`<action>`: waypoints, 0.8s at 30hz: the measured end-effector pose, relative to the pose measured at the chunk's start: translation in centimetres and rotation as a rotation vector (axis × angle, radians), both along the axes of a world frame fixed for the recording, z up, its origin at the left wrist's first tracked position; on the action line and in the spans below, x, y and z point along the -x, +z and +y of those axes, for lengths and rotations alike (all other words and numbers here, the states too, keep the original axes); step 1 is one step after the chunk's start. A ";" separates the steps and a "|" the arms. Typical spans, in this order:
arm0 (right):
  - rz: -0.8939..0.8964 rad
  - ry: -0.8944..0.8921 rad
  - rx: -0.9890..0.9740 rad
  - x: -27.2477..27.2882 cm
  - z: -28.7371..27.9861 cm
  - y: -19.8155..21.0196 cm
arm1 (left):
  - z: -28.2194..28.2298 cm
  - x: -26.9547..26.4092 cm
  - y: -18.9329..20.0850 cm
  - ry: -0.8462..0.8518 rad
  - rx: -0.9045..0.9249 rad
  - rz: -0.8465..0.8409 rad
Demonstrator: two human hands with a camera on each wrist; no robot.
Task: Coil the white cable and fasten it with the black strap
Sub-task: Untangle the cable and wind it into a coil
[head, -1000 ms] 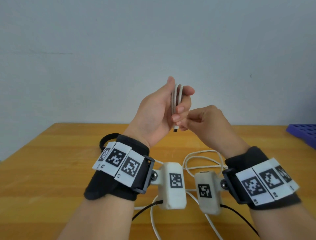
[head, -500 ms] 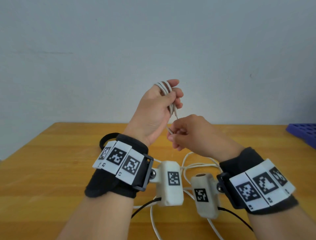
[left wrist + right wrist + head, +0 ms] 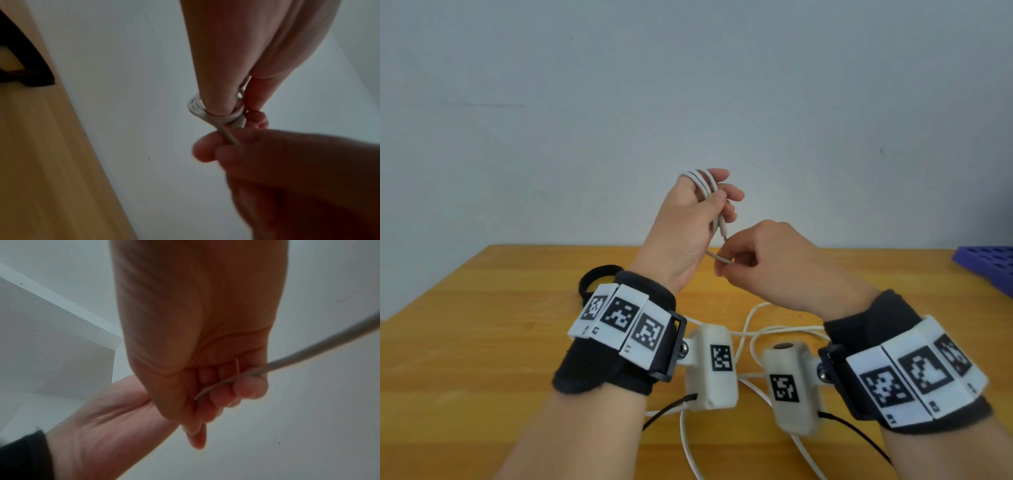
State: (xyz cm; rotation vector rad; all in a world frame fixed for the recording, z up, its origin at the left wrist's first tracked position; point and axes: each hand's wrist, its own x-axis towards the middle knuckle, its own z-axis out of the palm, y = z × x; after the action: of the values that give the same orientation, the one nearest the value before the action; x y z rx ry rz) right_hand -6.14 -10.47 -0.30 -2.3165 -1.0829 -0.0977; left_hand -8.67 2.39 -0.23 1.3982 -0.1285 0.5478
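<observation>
My left hand (image 3: pixel 709 205) is raised above the table with several turns of the white cable (image 3: pixel 700 180) wound around its fingers, thumb pressing the strands. In the left wrist view the white cable (image 3: pixel 216 116) loops round a finger. My right hand (image 3: pixel 736 260) sits just below and right of it, pinching the running strand; the right wrist view shows the white cable (image 3: pixel 287 363) passing through its curled fingers. Loose cable (image 3: pixel 753 329) lies on the wooden table (image 3: pixel 482 359) under my wrists. The black strap (image 3: pixel 590 279) lies as a loop on the table behind my left wrist.
A blue-purple perforated tray (image 3: pixel 986 267) sits at the table's right edge. A plain grey wall stands behind the table. Black wires (image 3: pixel 667 407) run from the wrist cameras toward me.
My left hand has turned so the coil now wraps over its fingertips. My right hand has dropped lower and drawn the strand down below the left palm.
</observation>
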 end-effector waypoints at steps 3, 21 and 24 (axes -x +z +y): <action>-0.030 -0.006 -0.023 0.0 0.0 0.3 | 0.2 -0.2 -0.4 0.034 -0.073 0.023; -0.042 -0.152 -0.282 -0.8 -0.1 0.5 | 0.8 -0.6 -1.2 0.007 -0.171 0.161; -0.038 -0.119 -0.338 -0.7 -0.3 0.8 | 0.7 -0.8 -1.5 -0.009 -0.260 0.189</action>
State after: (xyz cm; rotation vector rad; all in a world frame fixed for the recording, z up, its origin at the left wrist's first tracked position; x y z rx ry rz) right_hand -5.46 -10.73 0.48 -2.0770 -0.8700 -0.3441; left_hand -7.87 3.09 -1.73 1.6944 -0.0546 0.3987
